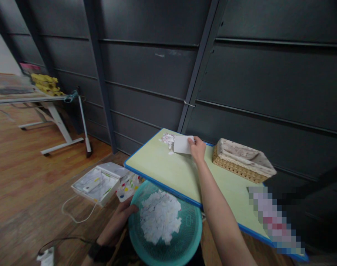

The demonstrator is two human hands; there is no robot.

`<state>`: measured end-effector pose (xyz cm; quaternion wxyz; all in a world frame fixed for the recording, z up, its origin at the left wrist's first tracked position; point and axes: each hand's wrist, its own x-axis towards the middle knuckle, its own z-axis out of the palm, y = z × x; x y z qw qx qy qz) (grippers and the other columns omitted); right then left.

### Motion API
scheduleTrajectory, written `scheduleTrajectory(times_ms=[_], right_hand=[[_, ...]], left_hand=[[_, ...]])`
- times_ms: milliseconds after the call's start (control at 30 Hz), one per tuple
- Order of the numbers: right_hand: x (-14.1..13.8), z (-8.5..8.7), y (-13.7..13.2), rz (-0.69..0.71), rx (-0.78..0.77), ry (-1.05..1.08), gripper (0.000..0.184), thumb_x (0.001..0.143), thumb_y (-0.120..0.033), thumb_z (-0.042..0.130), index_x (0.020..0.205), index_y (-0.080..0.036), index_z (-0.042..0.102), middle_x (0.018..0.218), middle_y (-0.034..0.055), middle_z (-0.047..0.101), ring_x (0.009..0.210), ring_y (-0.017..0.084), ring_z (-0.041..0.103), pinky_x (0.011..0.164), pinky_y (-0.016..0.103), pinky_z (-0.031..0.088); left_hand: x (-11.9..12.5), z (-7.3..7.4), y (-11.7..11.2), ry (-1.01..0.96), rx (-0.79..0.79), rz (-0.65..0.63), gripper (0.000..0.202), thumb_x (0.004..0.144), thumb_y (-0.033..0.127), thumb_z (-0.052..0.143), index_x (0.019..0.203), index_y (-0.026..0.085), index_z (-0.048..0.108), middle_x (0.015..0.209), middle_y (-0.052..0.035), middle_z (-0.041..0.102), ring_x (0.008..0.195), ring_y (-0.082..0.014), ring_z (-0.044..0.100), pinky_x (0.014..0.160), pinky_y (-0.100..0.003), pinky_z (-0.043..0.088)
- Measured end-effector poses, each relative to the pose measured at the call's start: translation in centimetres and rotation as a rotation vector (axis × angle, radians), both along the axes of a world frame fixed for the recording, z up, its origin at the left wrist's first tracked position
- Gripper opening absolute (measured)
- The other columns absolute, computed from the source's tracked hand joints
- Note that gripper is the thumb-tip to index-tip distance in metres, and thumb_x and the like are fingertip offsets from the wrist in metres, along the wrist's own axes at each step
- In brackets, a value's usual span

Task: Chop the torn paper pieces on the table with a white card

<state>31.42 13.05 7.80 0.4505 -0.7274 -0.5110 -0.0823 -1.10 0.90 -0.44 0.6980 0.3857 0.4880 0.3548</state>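
My right hand [197, 147] reaches across the pale green table [162, 166] and grips a white card [182, 144] by its right edge. The card lies against a small heap of torn paper scraps [167, 139] near the table's far corner. My left hand [121, 218] holds the left rim of a teal plastic basket [185, 236] below the table's near edge. More torn white paper scraps [159, 216] fill the middle of the basket.
A wicker basket with cloth lining [242, 159] stands at the table's right rear. On the wooden floor lie an open white box [97, 181] with a cable and a paint palette [128, 186]. A white-legged table [46, 99] stands far left. A dark panelled wall is behind.
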Motion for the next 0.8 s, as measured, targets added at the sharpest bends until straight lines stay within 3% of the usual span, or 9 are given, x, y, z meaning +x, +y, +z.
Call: scheduleTrajectory(times_ms=[167, 300, 533, 667, 800], right_hand=[[0.4, -0.3, 0.2, 0.012, -0.014, 0.037, 0.037, 0.079, -0.041, 0.043, 0.089, -0.015, 0.068, 0.078, 0.0087, 0.066, 0.07, 0.02, 0.053, 0.064, 0.028, 0.033], [0.6, -0.1, 0.2, 0.037, 0.014, 0.057, 0.036, 0.077, -0.041, 0.044, 0.085, -0.015, 0.068, 0.076, 0.0078, 0.066, 0.069, 0.02, 0.052, 0.063, 0.027, 0.033], [0.4, -0.1, 0.3, 0.095, 0.012, 0.093, 0.034, 0.074, -0.043, 0.046, 0.077, -0.016, 0.066, 0.068, 0.0057, 0.063, 0.064, 0.018, 0.049, 0.06, 0.026, 0.032], [0.4, -0.1, 0.6, 0.213, -0.015, 0.161, 0.032, 0.069, -0.044, 0.049, 0.07, -0.015, 0.064, 0.062, 0.0021, 0.058, 0.06, 0.016, 0.045, 0.056, 0.025, 0.029], [0.3, -0.3, 0.9, 0.354, -0.03, 0.279, 0.033, 0.065, -0.046, 0.053, 0.065, -0.015, 0.062, 0.059, 0.0, 0.054, 0.059, 0.014, 0.043, 0.055, 0.024, 0.029]], left_hand=[[0.0, -0.2, 0.0, -0.005, 0.001, -0.017, 0.057, 0.064, 0.021, 0.062, 0.121, 0.02, 0.063, 0.118, -0.0054, 0.072, 0.109, -0.0285, 0.063, 0.094, -0.04, 0.049], [0.0, -0.3, 0.2, 0.042, -0.028, -0.001, 0.057, 0.063, 0.021, 0.061, 0.12, 0.022, 0.064, 0.112, -0.0052, 0.075, 0.102, -0.029, 0.066, 0.085, -0.039, 0.053], [0.3, 1.2, -0.7, 0.016, -0.014, 0.006, 0.055, 0.066, 0.021, 0.061, 0.121, 0.022, 0.063, 0.117, -0.0052, 0.072, 0.099, -0.0286, 0.067, 0.079, -0.037, 0.054], [0.4, 1.6, -1.0, 0.024, -0.013, 0.012, 0.054, 0.065, 0.022, 0.062, 0.119, 0.022, 0.065, 0.11, -0.0068, 0.075, 0.098, -0.0307, 0.067, 0.079, -0.041, 0.053], [0.3, 1.4, -0.8, 0.005, -0.002, 0.025, 0.05, 0.065, 0.021, 0.063, 0.114, 0.022, 0.068, 0.116, -0.0071, 0.072, 0.104, -0.0301, 0.065, 0.085, -0.04, 0.051]])
